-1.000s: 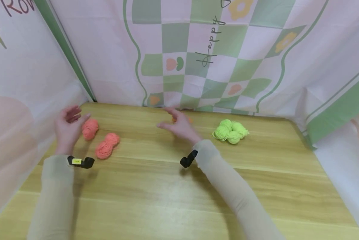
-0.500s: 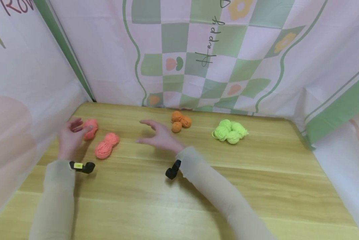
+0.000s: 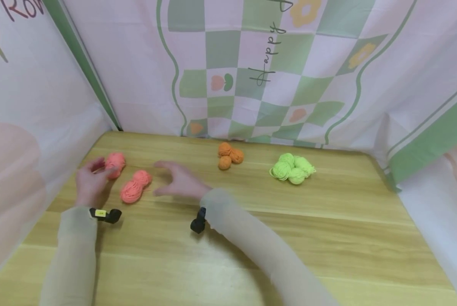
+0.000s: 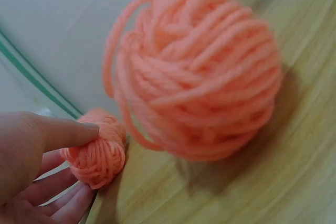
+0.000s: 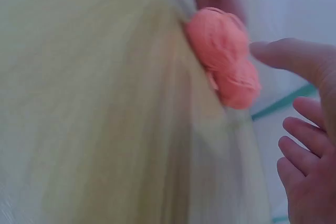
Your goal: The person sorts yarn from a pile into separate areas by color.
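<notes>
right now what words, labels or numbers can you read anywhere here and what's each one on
"Happy", handwritten, running vertically on the checkered backdrop cloth.
"Ro", red letters cut off by the top edge of the frame, on the left side cloth.
The yellow label on the black wrist camera at the left wrist: too small to read.
The coral yarn balls, orange yarn balls, green yarn balls and wooden table show no text.

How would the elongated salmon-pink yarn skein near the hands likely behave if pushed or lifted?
The salmon yarn skein looks soft and loosely wound, so it would probably squash rather than resist. A loose strand loops off it in the left wrist view, so it may snag or unravel. Its two-lobed shape lying flat on the wooden table suggests sliding more than rolling.
</notes>
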Demonstrator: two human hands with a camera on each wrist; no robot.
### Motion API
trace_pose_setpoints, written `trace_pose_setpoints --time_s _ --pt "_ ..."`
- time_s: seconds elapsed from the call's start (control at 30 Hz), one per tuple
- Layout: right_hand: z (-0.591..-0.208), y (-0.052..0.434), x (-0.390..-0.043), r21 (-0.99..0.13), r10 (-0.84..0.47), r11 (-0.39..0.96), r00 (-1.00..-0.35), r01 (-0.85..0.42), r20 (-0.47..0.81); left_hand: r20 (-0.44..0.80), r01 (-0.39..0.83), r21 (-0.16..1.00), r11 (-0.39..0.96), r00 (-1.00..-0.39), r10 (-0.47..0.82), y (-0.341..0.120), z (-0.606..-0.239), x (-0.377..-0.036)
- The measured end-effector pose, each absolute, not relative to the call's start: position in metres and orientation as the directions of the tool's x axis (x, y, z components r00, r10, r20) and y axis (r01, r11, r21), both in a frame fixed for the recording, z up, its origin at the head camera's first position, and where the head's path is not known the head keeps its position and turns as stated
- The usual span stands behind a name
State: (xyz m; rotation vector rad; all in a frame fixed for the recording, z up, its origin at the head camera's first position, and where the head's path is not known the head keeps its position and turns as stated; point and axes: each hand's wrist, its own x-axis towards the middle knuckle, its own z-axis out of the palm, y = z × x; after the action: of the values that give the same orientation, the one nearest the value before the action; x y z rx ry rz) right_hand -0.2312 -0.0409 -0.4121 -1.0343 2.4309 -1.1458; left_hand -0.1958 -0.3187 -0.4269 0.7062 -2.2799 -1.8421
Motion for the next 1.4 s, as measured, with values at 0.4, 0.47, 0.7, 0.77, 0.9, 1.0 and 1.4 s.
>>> trace_pose_setpoints --time_s 0.4,0.47,0.7,0.77,0.9,1.0,1.4 --pt "-0.423 -0.071 -0.224 -0.686 -0.775 0.408 -0.626 -0.602 0.088 -0.108 -0.264 0.892 0.366 -0.912 -0.395 -0.321 -0.43 -0.194" --pt "-0.425 -0.073 -0.224 -0.698 -0.772 0.412 -0.632 -0.585 0.074 -0.099 -0.258 0.879 0.401 -0.921 -0.377 -0.321 -0.43 -0.192" --pt "-0.426 -0.075 -0.226 -0.71 -0.753 0.433 -0.656 -0.555 0.054 -0.089 -0.211 0.87 0.446 -0.956 -0.279 -0.315 -0.429 -0.19" --pt "-0.425 -0.075 -0.226 -0.702 -0.754 0.44 -0.655 -0.56 0.049 -0.095 -0.212 0.875 0.435 -0.957 -0.276 -0.313 -0.43 -0.191" --pt "-0.423 -0.076 -0.225 -0.698 -0.751 0.451 -0.659 -0.557 0.041 -0.107 -0.229 0.882 0.412 -0.949 -0.298 -0.31 -0.431 -0.193" --pt "-0.423 -0.078 -0.223 -0.684 -0.757 0.444 -0.651 -0.579 0.061 -0.107 -0.239 0.873 0.425 -0.945 -0.31 -0.31 -0.431 -0.193" --pt "-0.429 -0.085 -0.219 -0.668 -0.765 0.421 -0.636 -0.613 0.102 -0.109 -0.253 0.858 0.447 -0.94 -0.322 -0.313 -0.435 -0.194"
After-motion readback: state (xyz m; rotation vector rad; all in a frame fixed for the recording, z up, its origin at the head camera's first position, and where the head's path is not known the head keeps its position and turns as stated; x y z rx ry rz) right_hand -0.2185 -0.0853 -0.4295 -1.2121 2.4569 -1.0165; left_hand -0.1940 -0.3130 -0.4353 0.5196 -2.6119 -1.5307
